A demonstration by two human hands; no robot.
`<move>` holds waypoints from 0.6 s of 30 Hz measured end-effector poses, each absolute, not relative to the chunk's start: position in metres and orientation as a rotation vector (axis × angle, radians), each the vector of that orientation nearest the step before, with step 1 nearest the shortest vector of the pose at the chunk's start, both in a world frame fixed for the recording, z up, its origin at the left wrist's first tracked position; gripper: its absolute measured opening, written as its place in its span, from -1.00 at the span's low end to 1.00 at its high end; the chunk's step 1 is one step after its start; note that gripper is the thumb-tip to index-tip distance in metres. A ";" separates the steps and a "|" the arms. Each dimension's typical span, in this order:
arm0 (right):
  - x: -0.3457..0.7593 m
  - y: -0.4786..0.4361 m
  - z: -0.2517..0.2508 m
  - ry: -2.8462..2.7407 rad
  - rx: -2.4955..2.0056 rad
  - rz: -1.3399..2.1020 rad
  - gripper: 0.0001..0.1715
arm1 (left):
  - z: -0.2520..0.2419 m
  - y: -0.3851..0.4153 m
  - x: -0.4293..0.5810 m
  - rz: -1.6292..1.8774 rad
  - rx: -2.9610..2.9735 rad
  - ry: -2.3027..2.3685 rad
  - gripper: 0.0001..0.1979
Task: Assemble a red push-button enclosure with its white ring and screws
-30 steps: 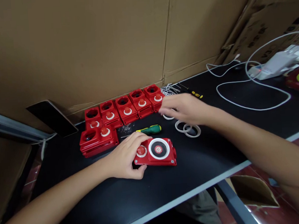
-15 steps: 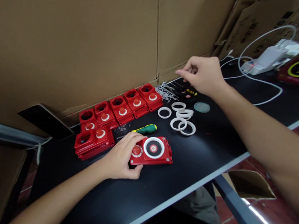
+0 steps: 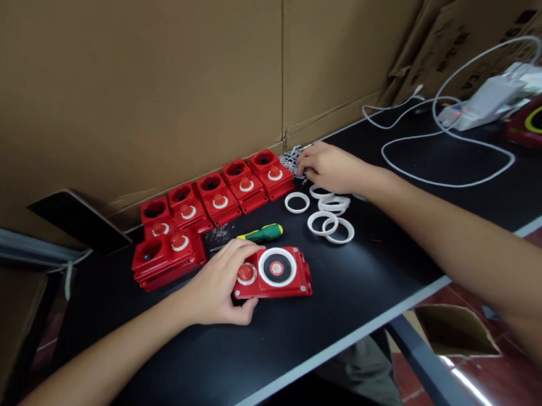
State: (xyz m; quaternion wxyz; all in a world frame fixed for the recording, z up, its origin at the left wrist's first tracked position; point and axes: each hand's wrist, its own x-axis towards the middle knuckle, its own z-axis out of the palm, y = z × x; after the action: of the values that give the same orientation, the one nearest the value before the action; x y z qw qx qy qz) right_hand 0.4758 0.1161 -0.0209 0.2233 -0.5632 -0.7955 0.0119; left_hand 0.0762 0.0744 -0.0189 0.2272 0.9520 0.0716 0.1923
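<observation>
My left hand [image 3: 221,287] is closed around the left end of a red plastic box [image 3: 301,281] lying on the table. This box has a red push button [image 3: 245,272] in a white collar, and a white ring [image 3: 279,283] around a round black part with a red and white centre. At the back, my right hand [image 3: 331,168] reaches down to a pile of silvery screws [image 3: 290,158]. Its fingers are curled, with the tips partly hidden among them, so what they hold does not show. Behind the left hand lies a green and yellow screwdriver [image 3: 266,232].
Several similar red boxes [image 3: 216,210] line the back and left. Loose white rings [image 3: 297,203] lie right of centre, in front of my right hand. A dark phone-like slab [image 3: 77,219] leans at left. A white cable [image 3: 437,185] loops at right, near a white adapter [image 3: 486,101].
My right hand has moved left and down, from above the table to the screw pile. My left hand and the box it holds stay in place.
</observation>
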 end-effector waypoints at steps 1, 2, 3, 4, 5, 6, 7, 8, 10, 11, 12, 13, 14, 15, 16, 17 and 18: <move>0.476 0.117 -0.022 -2.210 -1.552 0.034 -0.70 | -0.019 0.074 0.076 0.530 2.622 0.198 -0.18; 0.477 0.118 -0.023 -2.216 -1.552 0.033 -0.70 | -0.019 0.074 0.077 0.530 2.621 0.198 -0.18; 0.477 0.117 -0.021 -2.212 -1.554 0.026 -0.69 | -0.019 0.074 0.077 0.529 2.621 0.198 -0.17; 0.477 0.116 -0.019 -2.197 -1.557 0.015 -0.69 | -0.019 0.074 0.077 0.528 2.621 0.197 -0.17; 0.477 0.114 -0.014 -2.171 -1.560 -0.004 -0.68 | -0.019 0.074 0.077 0.528 2.622 0.196 -0.17; 0.477 0.111 -0.008 -2.137 -1.563 -0.027 -0.66 | -0.019 0.074 0.077 0.528 2.622 0.198 -0.16; 0.476 0.107 -0.002 -2.088 -1.562 -0.056 -0.64 | -0.019 0.074 0.077 0.526 2.622 0.202 -0.16; 0.475 0.103 0.006 -2.024 -1.558 -0.091 -0.62 | -0.019 0.074 0.077 0.525 2.620 0.203 -0.15; 0.473 0.093 0.021 -1.854 -1.534 -0.164 -0.64 | -0.019 0.074 0.077 0.524 2.619 0.201 -0.15; 0.471 0.088 0.027 -1.769 -1.515 -0.190 -0.67 | -0.019 0.074 0.077 0.526 2.618 0.200 -0.15; 0.469 0.084 0.031 -1.702 -1.492 -0.199 -0.69 | -0.019 0.074 0.077 0.529 2.618 0.199 -0.16; 0.467 0.081 0.034 -1.617 -1.453 -0.191 -0.73 | -0.019 0.073 0.077 0.531 2.619 0.199 -0.17; 0.465 0.079 0.036 -1.542 -1.407 -0.163 -0.77 | -0.019 0.073 0.077 0.536 2.621 0.201 -0.18; 0.464 0.078 0.037 -1.480 -1.358 -0.114 -0.79 | -0.019 0.073 0.077 0.540 2.622 0.201 -0.18; 0.462 0.078 0.037 -1.420 -1.311 -0.060 -0.81 | -0.018 0.073 0.077 0.541 2.624 0.199 -0.19; 0.461 0.079 0.037 -1.377 -1.280 -0.002 -0.80 | -0.018 0.073 0.078 0.541 2.624 0.197 -0.19; 0.460 0.080 0.037 -1.357 -1.272 0.065 -0.78 | -0.018 0.073 0.078 0.537 2.622 0.196 -0.19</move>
State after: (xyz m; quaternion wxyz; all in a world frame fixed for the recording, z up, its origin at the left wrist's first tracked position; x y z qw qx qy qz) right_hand 0.4602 0.0797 0.0367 0.5974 -0.5481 -0.5848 0.0278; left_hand 0.0776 0.0732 -0.0179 0.2269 0.9516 0.0712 0.1947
